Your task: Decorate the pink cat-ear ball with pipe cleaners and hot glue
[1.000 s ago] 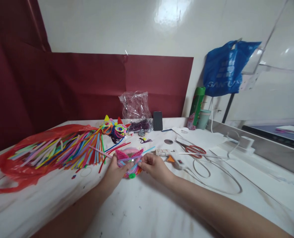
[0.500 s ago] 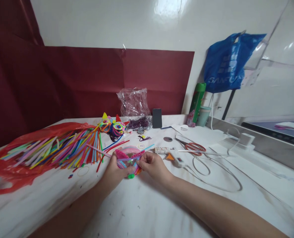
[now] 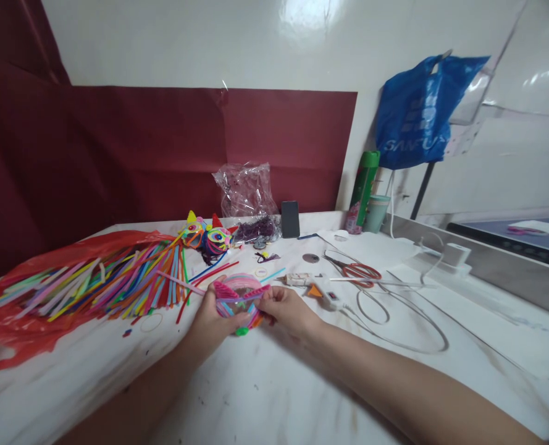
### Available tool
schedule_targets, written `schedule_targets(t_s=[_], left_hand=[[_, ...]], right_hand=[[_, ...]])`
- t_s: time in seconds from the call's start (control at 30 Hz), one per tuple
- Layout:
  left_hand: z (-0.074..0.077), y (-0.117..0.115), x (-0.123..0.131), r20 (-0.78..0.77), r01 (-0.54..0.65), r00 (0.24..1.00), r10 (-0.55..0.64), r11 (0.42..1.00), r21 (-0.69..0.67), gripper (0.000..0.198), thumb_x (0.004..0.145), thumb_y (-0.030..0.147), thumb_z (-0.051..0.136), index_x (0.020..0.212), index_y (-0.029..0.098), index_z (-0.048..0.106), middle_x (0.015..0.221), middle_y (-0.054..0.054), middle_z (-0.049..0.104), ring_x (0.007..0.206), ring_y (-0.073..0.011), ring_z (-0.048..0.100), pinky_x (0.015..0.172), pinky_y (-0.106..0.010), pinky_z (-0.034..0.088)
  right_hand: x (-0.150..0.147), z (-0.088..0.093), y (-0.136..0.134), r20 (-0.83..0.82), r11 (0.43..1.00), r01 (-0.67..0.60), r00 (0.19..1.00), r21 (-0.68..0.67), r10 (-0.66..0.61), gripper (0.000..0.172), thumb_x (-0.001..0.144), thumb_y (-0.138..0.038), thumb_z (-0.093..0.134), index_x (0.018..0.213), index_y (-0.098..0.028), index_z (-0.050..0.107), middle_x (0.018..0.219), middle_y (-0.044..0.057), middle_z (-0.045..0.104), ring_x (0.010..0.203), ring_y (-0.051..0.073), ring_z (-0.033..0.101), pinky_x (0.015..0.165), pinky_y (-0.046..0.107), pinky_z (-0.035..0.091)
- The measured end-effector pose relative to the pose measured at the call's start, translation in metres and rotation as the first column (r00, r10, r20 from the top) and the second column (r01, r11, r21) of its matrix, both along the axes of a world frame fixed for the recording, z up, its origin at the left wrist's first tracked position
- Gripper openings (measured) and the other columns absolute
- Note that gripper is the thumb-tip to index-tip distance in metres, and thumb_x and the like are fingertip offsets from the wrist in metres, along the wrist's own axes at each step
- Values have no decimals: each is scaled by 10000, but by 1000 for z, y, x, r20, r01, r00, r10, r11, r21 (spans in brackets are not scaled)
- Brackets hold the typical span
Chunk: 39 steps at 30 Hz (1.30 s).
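Pink pipe-cleaner mask (image 3: pixel 239 299) gripped by both hands: left hand (image 3: pixel 212 318), right hand (image 3: pixel 287 309).

Both bare forearms (image 3: pixel 385 377) are held stretched forward and angled inward; the left hand (image 3: pixel 212 316) is curled in a grip, the right hand (image 3: pixel 287 309) pinched closed just beside it

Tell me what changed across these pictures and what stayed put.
Nothing was moved, taken or let go; only the view drifted slightly. The left hand and right hand keep gripping the pink pipe-cleaner piece from either side. The pipe-cleaner pile, scissors and glue gun lie unmoved.
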<state>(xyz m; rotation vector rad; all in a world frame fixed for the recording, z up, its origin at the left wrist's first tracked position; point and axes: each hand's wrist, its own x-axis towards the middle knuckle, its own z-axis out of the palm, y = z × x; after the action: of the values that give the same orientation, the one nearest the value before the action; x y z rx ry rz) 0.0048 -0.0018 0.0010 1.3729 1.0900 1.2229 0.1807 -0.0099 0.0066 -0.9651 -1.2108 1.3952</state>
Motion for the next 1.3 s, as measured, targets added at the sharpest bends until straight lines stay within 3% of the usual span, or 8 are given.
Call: schedule_targets(t_s=[0.2, 0.5, 0.77, 1.07, 1.17, 1.3], left_hand=[[1, 1, -1, 9, 15, 1000, -15, 1000, -13, 894, 538, 196, 835, 1332, 245, 428, 1087, -63, 725, 901, -238, 722, 649, -285, 587], [-1, 2, 0, 15, 0, 1000, 0, 1000, 14, 909, 510, 211, 848, 1327, 240, 450, 1133, -88, 713, 976, -279, 709, 726, -325, 596], [4, 0, 4, 55, -22, 998, 20, 999, 24, 903, 484, 201, 847, 1307, 241, 480, 1089, -81, 725, 975, -288, 709, 755, -350, 598], [-2, 1, 3, 16, -36, 999, 35, 998, 47, 917, 503, 216, 847, 1336, 240, 465, 1156, -87, 696, 1012, -278, 689, 801, -348, 577], [-3, 1, 1, -2, -54, 999, 54, 997, 63, 877, 512, 237, 857, 1313, 260, 501, 1181, -85, 684, 1038, -287, 674, 819, -359, 566], [2, -1, -4, -49, -110, 992, 114, 990, 87, 701, 648, 351, 794, 1291, 246, 536, 1172, -79, 682, 1146, -286, 620, 950, -364, 503]], right_hand=[[2, 0, 3, -54, 997, -66, 997, -42, 64, 452, 502, -506, 863, 554, -188, 546, 424, -53, 543, 412, 71, 433, 449, 217, 327], [-2, -4, 2, -51, 999, -36, 998, 7, 36, 453, 553, -485, 850, 535, -199, 498, 410, -68, 511, 405, 67, 407, 445, 220, 297], [-2, -7, 4, -100, 999, -35, 994, -34, 31, 477, 478, -516, 874, 575, -193, 538, 422, -55, 546, 423, 77, 440, 481, 227, 320], [-2, -2, 1, -65, 999, -35, 997, -30, 33, 313, 574, -385, 770, 524, -204, 520, 401, -63, 510, 414, 73, 409, 468, 229, 301], [-3, -1, 0, -58, 999, -13, 998, -37, 11, 275, 571, -353, 733, 511, -207, 508, 392, -69, 497, 405, 70, 402, 460, 227, 295], [-4, -1, -1, -58, 999, -7, 998, -36, 5, 262, 581, -333, 718, 513, -207, 499, 401, -69, 503, 412, 68, 403, 459, 223, 293]])
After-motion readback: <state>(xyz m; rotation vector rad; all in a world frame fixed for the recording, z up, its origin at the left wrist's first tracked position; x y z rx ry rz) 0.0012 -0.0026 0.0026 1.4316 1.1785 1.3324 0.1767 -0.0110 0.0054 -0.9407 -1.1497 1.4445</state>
